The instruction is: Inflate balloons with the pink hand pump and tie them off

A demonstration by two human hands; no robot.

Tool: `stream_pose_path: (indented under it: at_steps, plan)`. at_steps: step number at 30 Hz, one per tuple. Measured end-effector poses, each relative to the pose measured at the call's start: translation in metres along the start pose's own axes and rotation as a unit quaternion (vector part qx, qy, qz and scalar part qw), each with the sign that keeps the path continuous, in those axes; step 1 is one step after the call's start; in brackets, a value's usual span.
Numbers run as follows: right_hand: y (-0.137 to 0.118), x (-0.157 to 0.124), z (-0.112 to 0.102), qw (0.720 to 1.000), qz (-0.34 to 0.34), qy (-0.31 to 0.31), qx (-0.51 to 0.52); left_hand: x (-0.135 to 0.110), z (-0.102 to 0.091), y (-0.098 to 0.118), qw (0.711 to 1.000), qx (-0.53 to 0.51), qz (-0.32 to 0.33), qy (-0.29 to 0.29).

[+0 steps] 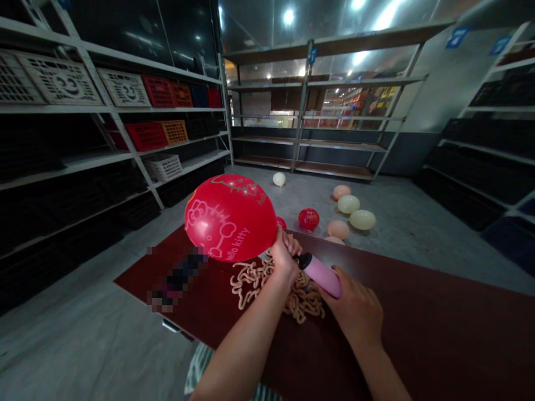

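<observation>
A big red balloon [229, 217] printed with "hello kitty" is inflated over the table's far left part. My left hand [285, 249] is closed round its neck, beside the black nozzle end of a pink hand pump [324, 275]. The fingers of my right hand [357, 306] wrap the pump's pink body, which is tilted toward the balloon. Whether the nozzle sits inside the neck is hidden by my left hand. Under both hands a pile of uninflated beige long balloons [298, 306] lies on the dark red table [418, 312].
A pixelated dark object [179, 278] rests on the table's left part. Beyond the table, a red balloon [309, 219], pale yellow balloons [362, 219] and peach balloons [338, 229] lie on the grey floor. Shelves with crates [154, 136] stand left; a metal rack [298, 111] stands behind.
</observation>
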State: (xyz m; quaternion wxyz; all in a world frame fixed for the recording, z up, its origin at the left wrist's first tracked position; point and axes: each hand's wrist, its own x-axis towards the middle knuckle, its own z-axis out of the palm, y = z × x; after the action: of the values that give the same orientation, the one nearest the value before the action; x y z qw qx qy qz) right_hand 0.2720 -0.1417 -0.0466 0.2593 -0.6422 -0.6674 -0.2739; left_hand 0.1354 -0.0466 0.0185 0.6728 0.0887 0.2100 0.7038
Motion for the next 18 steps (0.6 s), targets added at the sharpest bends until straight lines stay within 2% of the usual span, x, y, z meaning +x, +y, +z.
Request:
stream_pose_path:
  at_steps: [4,9,13,18]
  plan:
    - [0.003,0.003,-0.007,0.999,-0.01,-0.026,-0.017,0.001,0.0,-0.001,1.0,-0.01,-0.006,0.014]
    - [0.014,0.005,-0.01,0.998,-0.042,-0.015,-0.053,0.007,-0.002,0.005,0.999,-0.015,-0.006,0.042]
    - [0.025,0.004,-0.012,0.995,-0.055,-0.042,-0.075,0.012,-0.004,0.022,0.999,-0.027,0.015,0.038]
    - [0.039,0.006,-0.021,0.993,-0.04,-0.073,-0.084,0.013,-0.003,0.053,0.998,-0.043,0.036,-0.018]
